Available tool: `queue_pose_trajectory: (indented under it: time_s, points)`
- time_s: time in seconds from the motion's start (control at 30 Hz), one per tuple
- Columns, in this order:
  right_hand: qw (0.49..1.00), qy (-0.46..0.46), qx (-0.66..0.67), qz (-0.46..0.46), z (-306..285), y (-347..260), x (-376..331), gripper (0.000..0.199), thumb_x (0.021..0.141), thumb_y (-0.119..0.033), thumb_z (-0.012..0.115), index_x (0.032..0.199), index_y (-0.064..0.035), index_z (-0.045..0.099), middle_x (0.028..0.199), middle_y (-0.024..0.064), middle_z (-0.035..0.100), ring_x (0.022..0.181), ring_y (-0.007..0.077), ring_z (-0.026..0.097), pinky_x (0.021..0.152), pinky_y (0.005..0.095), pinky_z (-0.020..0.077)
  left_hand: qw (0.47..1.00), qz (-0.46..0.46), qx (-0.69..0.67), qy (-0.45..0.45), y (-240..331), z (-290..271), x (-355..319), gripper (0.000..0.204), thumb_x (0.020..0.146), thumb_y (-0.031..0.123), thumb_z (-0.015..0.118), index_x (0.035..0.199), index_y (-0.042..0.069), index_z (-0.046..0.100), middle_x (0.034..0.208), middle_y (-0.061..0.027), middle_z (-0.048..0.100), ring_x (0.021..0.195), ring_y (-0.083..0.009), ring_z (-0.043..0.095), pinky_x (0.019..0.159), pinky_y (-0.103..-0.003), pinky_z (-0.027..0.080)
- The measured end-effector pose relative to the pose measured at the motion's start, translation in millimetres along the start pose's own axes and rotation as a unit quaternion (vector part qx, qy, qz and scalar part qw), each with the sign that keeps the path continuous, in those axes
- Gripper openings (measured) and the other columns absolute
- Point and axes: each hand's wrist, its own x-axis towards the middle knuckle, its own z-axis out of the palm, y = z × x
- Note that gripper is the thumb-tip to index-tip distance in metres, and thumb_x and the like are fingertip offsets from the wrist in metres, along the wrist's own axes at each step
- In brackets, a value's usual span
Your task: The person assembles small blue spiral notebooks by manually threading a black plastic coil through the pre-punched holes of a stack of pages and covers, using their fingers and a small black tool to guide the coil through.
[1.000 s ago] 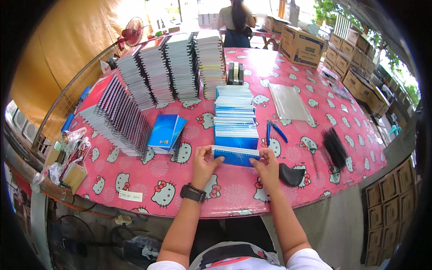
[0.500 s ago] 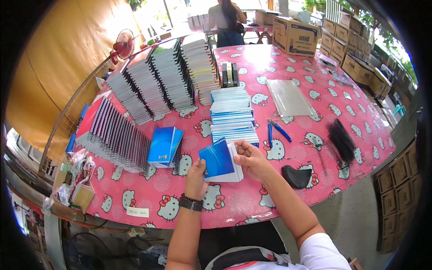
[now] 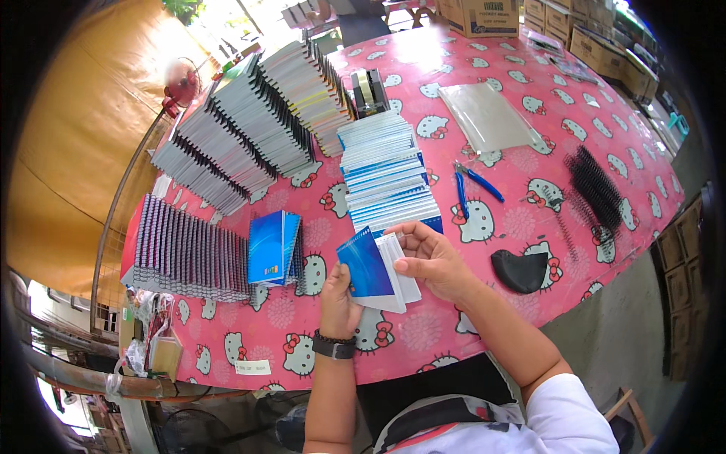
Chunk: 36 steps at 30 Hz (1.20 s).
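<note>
Between my hands is a small unbound notebook [image 3: 369,266] with a blue cover, white pages and punched holes along its top edge. My left hand [image 3: 342,301] is closed on its left side, thumb over the cover. My right hand [image 3: 432,261] pinches the white pages at the right edge, which fan slightly apart from the cover. Just beyond lies a long row of similar white-and-blue page blocks [image 3: 387,178]. Left of my left hand, blue-covered notebooks [image 3: 268,246] rest in a small pile beside a row of spiral-bound notebooks [image 3: 189,246].
Tall stacks of bound notebooks [image 3: 261,113] stand at the far left, near a tape dispenser [image 3: 370,92]. To the right lie a clear plastic sheet [image 3: 491,117], blue-handled cutters [image 3: 476,188], a black pouch [image 3: 519,270] and black wire spirals [image 3: 594,189]. Cardboard boxes [image 3: 480,17] stand at the back.
The view has shifted and tilted, so the table appears moved. My hands still hold the notebook, whose pages have spread a little further from the cover on the right.
</note>
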Motion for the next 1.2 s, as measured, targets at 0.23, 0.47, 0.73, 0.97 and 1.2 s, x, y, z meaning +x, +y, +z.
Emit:
queue_pose_trajectory:
  time_s: [0.23, 0.47, 0.73, 0.97, 1.2]
  points:
    - [1.0, -0.001, 0.003, 0.013, 4.0, -3.4, -1.2, 0.045, 0.081, -0.008, 0.071, 0.12, -0.003, 0.048, 0.107, 0.007, 0.06, 0.1, 0.0126, 0.058, 0.088, 0.0272, 0.0479, 1.0, 0.001, 0.01, -0.014, 0.2, -6.0, 0.5, 0.025, 0.097, 0.021, 0.048, 0.115, 0.004, 0.053, 0.109, -0.0083, 0.063, 0.097, -0.0164, 0.063, 0.087, -0.032, 0.051]
    - [0.999, -0.016, 0.031, 0.022, 6.1, -5.8, -2.5, 0.044, 0.084, -0.006, 0.066, 0.123, -0.0019, 0.046, 0.109, 0.0057, 0.058, 0.101, 0.0108, 0.056, 0.088, 0.0252, 0.0462, 0.993, -0.057, -0.052, -0.094, -0.1, -12.9, 0.5, 0.034, 0.097, 0.024, 0.047, 0.123, 0.001, 0.05, 0.12, -0.0123, 0.06, 0.107, -0.0213, 0.06, 0.093, -0.036, 0.049]
    - [0.94, 0.077, -0.324, -0.071, 1.4, -17.9, -6.1, 0.051, 0.077, 0.004, 0.06, 0.126, -0.0028, 0.046, 0.101, 0.0047, 0.057, 0.094, 0.0099, 0.054, 0.077, 0.0247, 0.0474, 0.995, 0.077, 0.063, 0.008, -0.9, -10.1, -0.1, 0.021, 0.097, 0.014, 0.047, 0.117, 0.007, 0.048, 0.101, -0.0023, 0.059, 0.092, -0.0121, 0.057, 0.087, -0.032, 0.047]
    - [0.852, 0.074, -0.506, -0.113, -14.3, -26.3, -2.3, 0.04, 0.071, 0.006, 0.067, 0.109, -0.0034, 0.062, 0.091, 0.0041, 0.062, 0.082, 0.0116, 0.057, 0.072, 0.0249, 0.0457, 0.975, 0.101, 0.193, -0.043, 5.4, -8.6, -7.8, 0.047, 0.088, 0.008, 0.062, 0.13, 0.003, 0.041, 0.113, -0.0046, 0.056, 0.104, -0.0133, 0.053, 0.092, -0.027, 0.041]
    - [0.766, 0.162, -0.597, -0.175, -21.2, -13.2, 0.3, 0.033, 0.066, 0.004, 0.072, 0.097, -0.0037, 0.066, 0.082, 0.0094, 0.06, 0.075, 0.0202, 0.057, 0.069, 0.0294, 0.0459, 0.941, 0.162, 0.296, -0.026, -9.2, 2.7, -5.0, 0.068, 0.078, 0.009, 0.073, 0.134, -0.001, 0.036, 0.124, -0.0099, 0.05, 0.116, -0.0181, 0.048, 0.098, -0.031, 0.039]
